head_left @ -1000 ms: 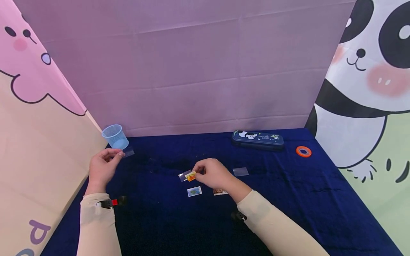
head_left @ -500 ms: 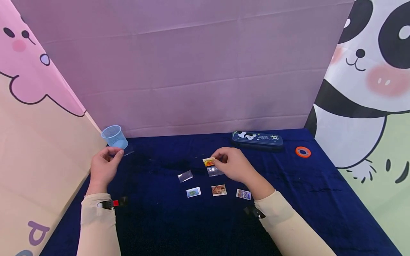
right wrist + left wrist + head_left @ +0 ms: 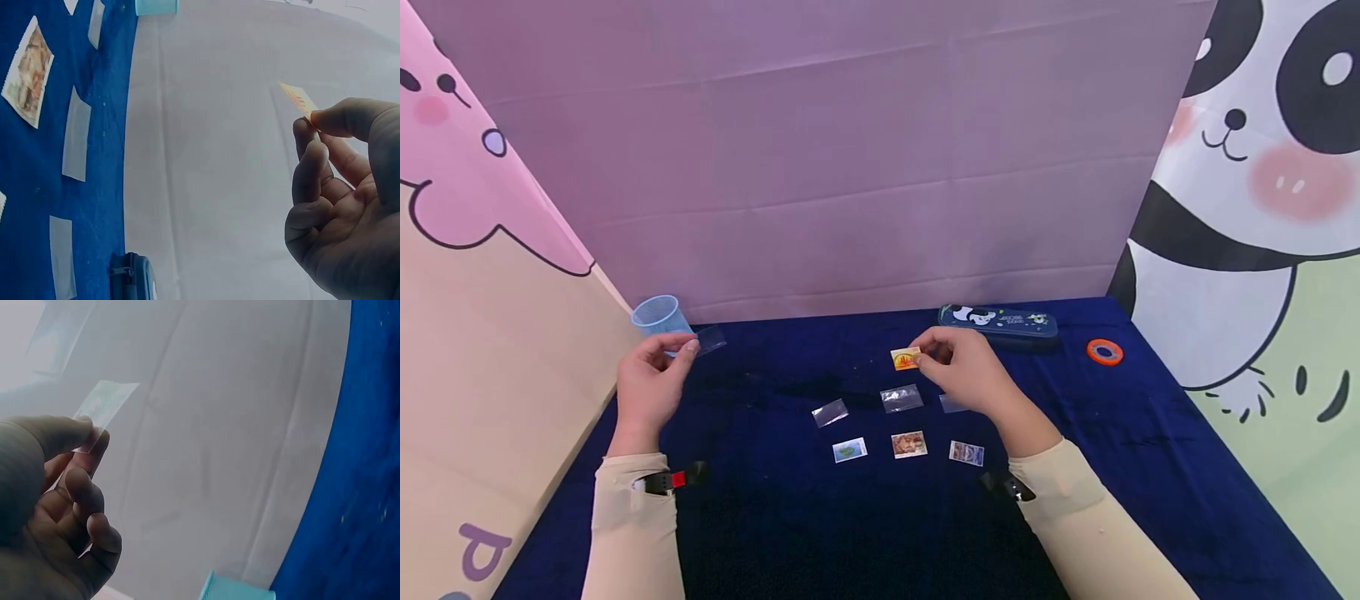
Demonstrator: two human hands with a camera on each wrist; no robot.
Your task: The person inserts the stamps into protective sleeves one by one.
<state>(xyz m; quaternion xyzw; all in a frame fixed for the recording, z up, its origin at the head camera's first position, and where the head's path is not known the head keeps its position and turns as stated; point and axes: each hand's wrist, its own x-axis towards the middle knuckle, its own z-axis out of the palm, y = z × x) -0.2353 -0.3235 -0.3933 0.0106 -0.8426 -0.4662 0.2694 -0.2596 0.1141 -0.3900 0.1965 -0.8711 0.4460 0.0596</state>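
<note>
My left hand (image 3: 649, 387) pinches a small clear plastic sleeve (image 3: 711, 338) between thumb and forefinger, beside the blue cup. In the left wrist view the raised sleeve (image 3: 107, 403) looks see-through. My right hand (image 3: 973, 373) pinches a yellow-orange stamp (image 3: 905, 358) by its right edge, held up over the dark blue cloth. Below it lie clear sleeves: a left one (image 3: 830, 412), a middle one (image 3: 901, 398) and a right one (image 3: 952, 404), partly hidden by my hand. Nearer me, a blue-green stamp (image 3: 850, 450), a brown stamp (image 3: 909, 444) and a purple-blue stamp (image 3: 966, 452) form a row.
A light blue mesh cup (image 3: 658, 315) stands at the back left. At the back right are a dark blue pencil case (image 3: 997, 323) with a panda print and an orange ring-shaped roll (image 3: 1105, 352). A pinkish cloth backdrop (image 3: 842, 167) rises behind the table.
My right hand has carried the yellow-orange stamp from over the left sleeve to the right and away from me, past the middle sleeve. My left hand has shifted slightly right with its sleeve.
</note>
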